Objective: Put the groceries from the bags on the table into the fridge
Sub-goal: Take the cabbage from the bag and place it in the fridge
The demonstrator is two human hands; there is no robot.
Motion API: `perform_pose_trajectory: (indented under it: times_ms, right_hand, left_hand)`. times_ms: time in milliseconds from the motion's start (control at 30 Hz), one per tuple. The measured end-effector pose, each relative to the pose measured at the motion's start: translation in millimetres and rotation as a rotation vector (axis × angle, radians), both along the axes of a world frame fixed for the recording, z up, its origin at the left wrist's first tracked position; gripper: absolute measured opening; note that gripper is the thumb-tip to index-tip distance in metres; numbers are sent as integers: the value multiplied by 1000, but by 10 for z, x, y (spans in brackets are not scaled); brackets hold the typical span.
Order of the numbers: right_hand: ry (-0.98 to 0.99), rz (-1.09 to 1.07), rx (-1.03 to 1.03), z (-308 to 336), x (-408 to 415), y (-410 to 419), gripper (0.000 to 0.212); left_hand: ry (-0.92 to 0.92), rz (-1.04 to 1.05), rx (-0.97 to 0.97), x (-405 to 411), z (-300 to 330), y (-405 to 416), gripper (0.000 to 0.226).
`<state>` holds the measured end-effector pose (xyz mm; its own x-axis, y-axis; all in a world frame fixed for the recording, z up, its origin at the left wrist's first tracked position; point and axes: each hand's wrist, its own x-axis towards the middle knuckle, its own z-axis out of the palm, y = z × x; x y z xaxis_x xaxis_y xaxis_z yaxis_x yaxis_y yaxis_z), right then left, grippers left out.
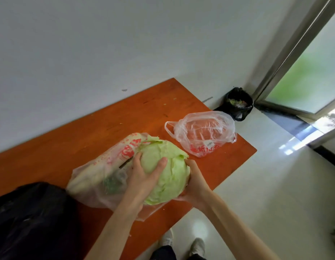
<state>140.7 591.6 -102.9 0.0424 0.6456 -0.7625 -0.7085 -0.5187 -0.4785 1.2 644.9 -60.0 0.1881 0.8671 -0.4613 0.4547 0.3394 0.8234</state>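
Cabbage [167, 170] held between both hands above the near edge of the orange counter [99, 128]. The left hand [144, 177] spreads over its top with fingers curled on the leaves; the right hand [194, 182] cups its right side, fingertips hidden behind the head. Left of the left hand, a printed plastic bag [106, 166] holds blurred, unidentifiable produce; a black bag [31, 218], cut off by the frame, lies farther left. Beyond the right hand rests a clear bag [202, 134] near the counter's corner. Open floor [275, 184] lies right of the right hand; a black bin [238, 104] stands in the wall corner.
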Motion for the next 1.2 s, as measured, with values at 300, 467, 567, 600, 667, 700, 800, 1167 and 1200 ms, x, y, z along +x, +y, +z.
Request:
perform_pose_trajectory:
  times_ms: [300, 467, 567, 600, 667, 700, 800, 1167, 1200]
  right_hand:
    - [30, -164, 400, 376, 131, -505, 55]
    - [-131, -267, 567, 721, 521, -1138, 56]
    - [-230, -352, 585, 920, 805, -1711, 51]
    - [-269, -389, 578, 976, 901, -1931, 49]
    - [-354, -478, 555, 1066, 1110, -2400, 45]
    - [-403, -518, 538, 1121, 1216, -2657, 42]
    - [-510, -621, 485, 1258, 1517, -3432, 38]
    - [-730, -943, 574, 1478, 2390, -5793, 96]
    - [-749, -974, 581, 1497, 2504, -5963, 99]
  left_hand:
    - [79, -146, 409, 298, 551, -512, 109]
    - [-20, -276, 481, 684, 834, -997, 105]
    - [-127, -365, 471, 1027, 1010, -1428, 100]
    - [-164, -400, 469, 1144, 1051, -1594, 100]
    - [-249, -480, 458, 1389, 1106, -1937, 100]
    - [-304, -521, 446, 1517, 1106, -2114, 97]
    - [-442, -647, 371, 1895, 1112, -2687, 92]
    - [-604, -1195, 251, 3639, 1323, -4631, 103]
    - [-620, -1228, 259, 3806, 1359, -4806, 105]
